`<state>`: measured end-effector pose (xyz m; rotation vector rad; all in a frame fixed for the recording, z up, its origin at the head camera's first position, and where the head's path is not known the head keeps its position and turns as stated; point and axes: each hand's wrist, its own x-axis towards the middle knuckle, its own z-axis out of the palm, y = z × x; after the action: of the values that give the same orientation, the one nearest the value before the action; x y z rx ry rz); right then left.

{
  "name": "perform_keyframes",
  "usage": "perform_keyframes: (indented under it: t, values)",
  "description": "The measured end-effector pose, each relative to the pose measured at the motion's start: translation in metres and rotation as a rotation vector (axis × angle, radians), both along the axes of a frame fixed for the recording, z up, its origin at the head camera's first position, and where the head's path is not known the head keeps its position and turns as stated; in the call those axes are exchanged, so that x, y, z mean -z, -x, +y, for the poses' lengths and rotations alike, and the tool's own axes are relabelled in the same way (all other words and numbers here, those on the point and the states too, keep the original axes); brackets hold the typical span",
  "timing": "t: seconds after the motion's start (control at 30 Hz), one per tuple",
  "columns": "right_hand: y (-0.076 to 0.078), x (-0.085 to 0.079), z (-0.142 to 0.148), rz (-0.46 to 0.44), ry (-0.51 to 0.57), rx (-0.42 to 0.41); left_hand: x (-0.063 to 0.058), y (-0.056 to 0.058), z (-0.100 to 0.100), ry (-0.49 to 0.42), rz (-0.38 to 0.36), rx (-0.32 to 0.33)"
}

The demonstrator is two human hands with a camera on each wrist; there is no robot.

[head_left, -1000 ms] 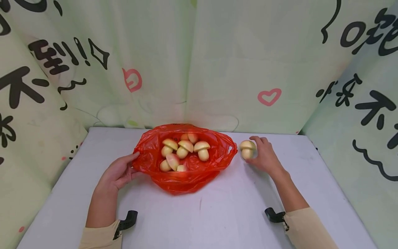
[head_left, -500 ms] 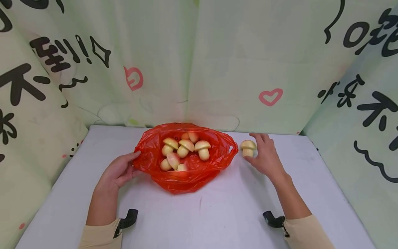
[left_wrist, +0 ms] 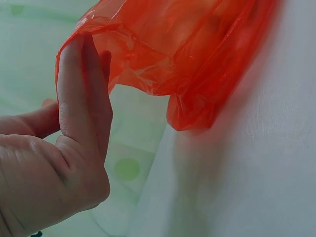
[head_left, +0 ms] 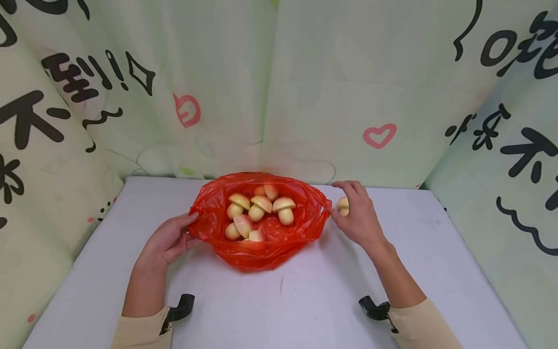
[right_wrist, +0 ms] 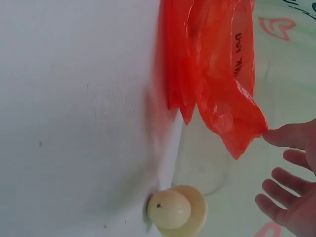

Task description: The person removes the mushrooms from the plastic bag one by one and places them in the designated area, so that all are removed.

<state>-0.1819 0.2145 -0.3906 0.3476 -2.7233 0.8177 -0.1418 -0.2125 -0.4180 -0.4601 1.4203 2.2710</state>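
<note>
A red plastic bag (head_left: 261, 257) stands with its mouth wide on the white table, several toy mushrooms (head_left: 285, 216) inside. My left hand (head_left: 167, 242) holds its left edge between thumb and fingers; in the left wrist view the fingers (left_wrist: 74, 94) reach up into the red film. At the bag's right edge is my right hand (head_left: 359, 218), spread, its thumb tip (right_wrist: 276, 136) against the corner of the bag. One more mushroom (right_wrist: 170, 210) stands on the table outside the bag, partly hidden behind the right hand in the head view.
The white table (head_left: 279, 310) ends at the back against a pale green curtain (head_left: 314, 97) with printed lettering and hearts. Curtains also close off the left and right sides. A black wrist mount (head_left: 375, 309) sits by each sleeve.
My right hand has moved left from around the lone mushroom to the bag's right edge, leaving that mushroom in place on the table. My left hand keeps its hold on the bag.
</note>
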Motion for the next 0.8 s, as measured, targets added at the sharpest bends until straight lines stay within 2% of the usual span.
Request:
perform_keyframes:
  t: [0.27, 0.4, 0.8]
  values:
    - [-0.006, 0.001, -0.017, 0.078, 0.066, -0.048, 0.000, -0.001, 0.001, -0.021, -0.008, 0.000]
    - [-0.009, -0.003, -0.029, 0.112, 0.110, -0.100, -0.001, 0.000, 0.001, -0.025, -0.012, 0.003]
    - [-0.014, -0.001, -0.069, -0.022, 0.180, -0.281, 0.000, 0.001, 0.002, 0.004, -0.016, 0.013]
